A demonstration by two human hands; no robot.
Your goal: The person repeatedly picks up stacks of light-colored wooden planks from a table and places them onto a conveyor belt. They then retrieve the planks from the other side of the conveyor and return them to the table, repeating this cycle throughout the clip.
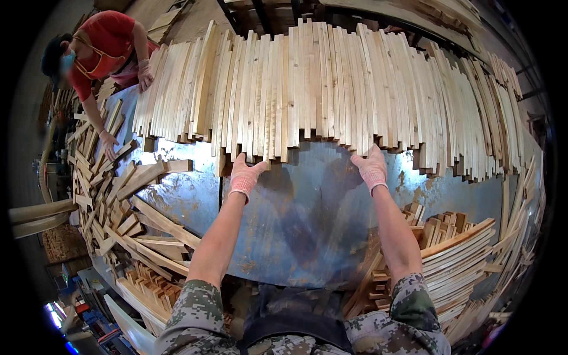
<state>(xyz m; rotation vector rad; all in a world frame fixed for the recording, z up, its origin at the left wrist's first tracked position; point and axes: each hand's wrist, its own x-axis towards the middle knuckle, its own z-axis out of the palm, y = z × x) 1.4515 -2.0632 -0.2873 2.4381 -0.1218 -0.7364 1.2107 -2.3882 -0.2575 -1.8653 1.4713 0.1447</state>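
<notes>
A wide row of pale wooden strips (302, 89) lies side by side on a blue metal table (296, 219), their near ends uneven. My left hand (245, 176), in a pinkish-white glove, is at the near ends left of the middle, its thumb spread to the right. My right hand (371, 168), gloved alike, meets the near ends farther right, its thumb spread to the left. Both hands look open, with the fingertips touching or very close to the wood. Some fingertips are partly hidden against the strip ends.
A co-worker (109, 53) in a red top and gloves leans over the table at the far left, one hand on the row. Loose wooden pieces (136, 177) lie jumbled at the left. Stacked strips (455, 266) stand at the near right, more (148, 290) at the near left.
</notes>
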